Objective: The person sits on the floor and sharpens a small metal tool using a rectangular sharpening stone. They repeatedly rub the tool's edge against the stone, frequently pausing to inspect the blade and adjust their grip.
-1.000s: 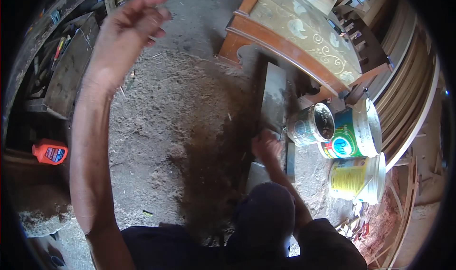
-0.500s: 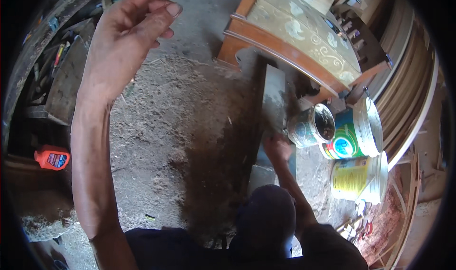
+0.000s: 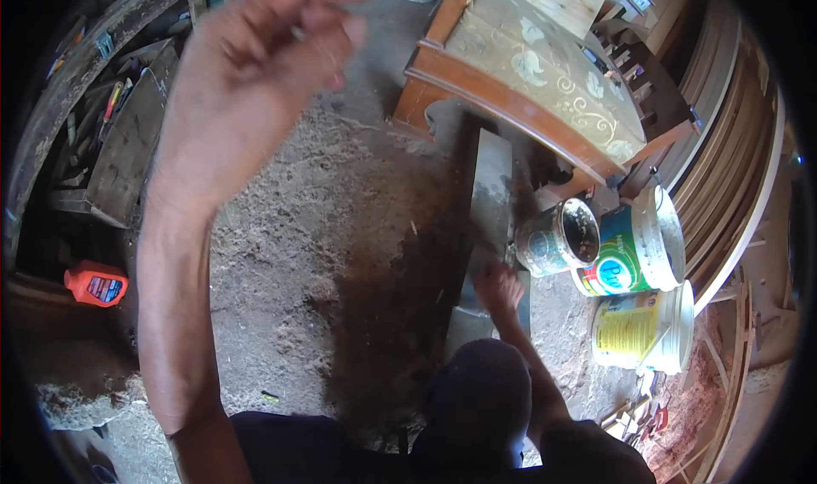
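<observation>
My left hand (image 3: pixel 264 67) is raised high at the upper left, over the floor. Its fingers are loosely bent and spread, slightly blurred, with nothing seen in them. Beyond my knee, my right hand (image 3: pixel 499 288) is closed low over a long grey board (image 3: pixel 491 165) with darker, wet-looking patches. What it grips is too dark to make out. Just right of that hand stands a small bucket (image 3: pixel 545 244), tilted in view, with a dirty rim and dark contents.
Larger green-and-white (image 3: pixel 621 254) and yellow-and-white buckets (image 3: pixel 634 327) stand at the right. A wooden seat with patterned fabric (image 3: pixel 545 67) is at the back, beside stacked curved wooden strips (image 3: pixel 723 161). An orange bottle (image 3: pixel 96 284) and a wooden toolbox (image 3: pixel 128 144) lie left.
My left hand has swung a little to the right and nearer. My right hand has drawn back slightly toward me along the board. The view has shifted slightly.
</observation>
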Demonstrator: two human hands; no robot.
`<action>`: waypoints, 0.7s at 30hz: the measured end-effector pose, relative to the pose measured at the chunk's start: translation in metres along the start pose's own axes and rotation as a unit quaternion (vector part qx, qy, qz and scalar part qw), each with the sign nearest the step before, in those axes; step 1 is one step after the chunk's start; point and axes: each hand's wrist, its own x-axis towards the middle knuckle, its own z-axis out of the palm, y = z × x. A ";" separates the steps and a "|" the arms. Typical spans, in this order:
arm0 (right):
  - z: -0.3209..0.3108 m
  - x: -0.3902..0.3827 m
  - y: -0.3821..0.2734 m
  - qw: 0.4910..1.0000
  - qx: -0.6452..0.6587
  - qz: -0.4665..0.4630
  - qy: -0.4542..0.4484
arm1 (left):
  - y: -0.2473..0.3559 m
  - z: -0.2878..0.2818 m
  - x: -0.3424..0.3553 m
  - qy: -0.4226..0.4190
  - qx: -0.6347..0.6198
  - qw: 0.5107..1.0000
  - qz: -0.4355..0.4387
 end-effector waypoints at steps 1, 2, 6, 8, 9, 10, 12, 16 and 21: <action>0.005 0.000 -0.011 1.000 0.005 -0.003 -0.011 | -0.004 0.003 -0.003 0.002 0.008 1.000 0.008; 0.004 -0.001 -0.029 1.000 0.006 -0.003 -0.017 | -0.011 0.009 -0.004 0.006 0.009 1.000 0.021; -0.001 -0.024 -0.035 0.995 -0.022 -0.092 -0.015 | 0.000 0.006 -0.007 -0.009 0.041 0.999 0.008; -0.009 -0.009 -0.005 0.997 0.012 -0.005 -0.078 | 0.001 0.003 -0.005 0.010 0.014 1.000 0.009; -0.003 0.005 -0.012 0.997 -0.004 -0.041 0.063 | -0.001 0.004 -0.004 0.005 0.017 1.000 0.012; -0.007 0.003 -0.030 0.999 0.016 -0.037 0.022 | -0.004 0.006 -0.006 0.003 0.017 1.000 0.012; -0.011 -0.005 -0.048 0.996 0.025 -0.083 -0.003 | -0.001 0.011 -0.009 -0.004 0.057 0.998 -0.023; -0.005 -0.009 -0.007 0.998 -0.009 -0.054 -0.011 | 0.000 0.000 -0.003 0.004 0.028 0.999 0.017; -0.023 -0.025 -0.073 0.986 -0.012 -0.134 -0.099 | 0.002 0.007 -0.011 -0.004 0.039 0.999 0.000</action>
